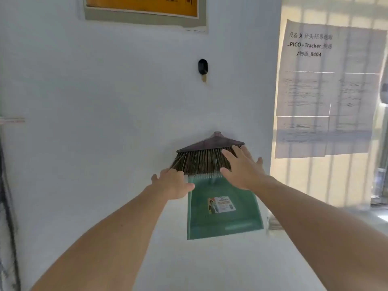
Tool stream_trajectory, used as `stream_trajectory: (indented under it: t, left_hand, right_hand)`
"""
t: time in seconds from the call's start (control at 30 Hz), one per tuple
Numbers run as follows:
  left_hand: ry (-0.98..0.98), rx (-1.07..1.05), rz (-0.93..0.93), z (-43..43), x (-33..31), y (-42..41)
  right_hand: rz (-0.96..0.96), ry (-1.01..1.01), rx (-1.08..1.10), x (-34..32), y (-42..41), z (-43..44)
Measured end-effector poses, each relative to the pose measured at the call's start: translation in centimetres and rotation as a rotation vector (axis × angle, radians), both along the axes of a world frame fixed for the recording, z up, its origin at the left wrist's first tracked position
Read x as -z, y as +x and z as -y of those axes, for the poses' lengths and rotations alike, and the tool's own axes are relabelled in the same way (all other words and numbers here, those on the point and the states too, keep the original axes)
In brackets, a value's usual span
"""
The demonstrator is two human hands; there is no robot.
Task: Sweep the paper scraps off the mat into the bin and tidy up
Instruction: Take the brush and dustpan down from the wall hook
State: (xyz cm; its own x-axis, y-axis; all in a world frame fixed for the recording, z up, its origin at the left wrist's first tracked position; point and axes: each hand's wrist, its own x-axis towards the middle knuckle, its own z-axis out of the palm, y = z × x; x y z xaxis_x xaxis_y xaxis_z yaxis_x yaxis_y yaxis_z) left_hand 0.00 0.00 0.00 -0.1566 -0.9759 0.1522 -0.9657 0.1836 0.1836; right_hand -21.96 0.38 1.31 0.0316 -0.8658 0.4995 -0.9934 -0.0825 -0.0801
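Broom head (206, 147) points bristles down above the upright dustpan (222, 221).

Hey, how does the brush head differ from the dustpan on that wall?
The brush head is dark brown with splayed bristles; the dustpan is smooth pale green plastic with a label. The brush head sits higher, its bristle tips overlapping the dustpan's top edge. The right hand is spread open over the brush head's bristles; the left hand is at the dustpan's upper corner. Both are against the white wall.
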Motion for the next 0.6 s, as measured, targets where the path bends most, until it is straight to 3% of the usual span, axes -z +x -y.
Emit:
stream_trajectory:
  t: [0.27, 0.6]
  left_hand:
    - [0.184, 0.066, 0.023, 7.5, 0.8, 0.2]
    - [0.189, 0.083, -0.232, 11.1, 2.3, -1.8]
  right_hand:
    - [0.042, 0.052, 0.066, -3.0, 2.1, 7.5]
    - [0.004, 0.032, 0.081, -4.2, 1.5, 12.2]
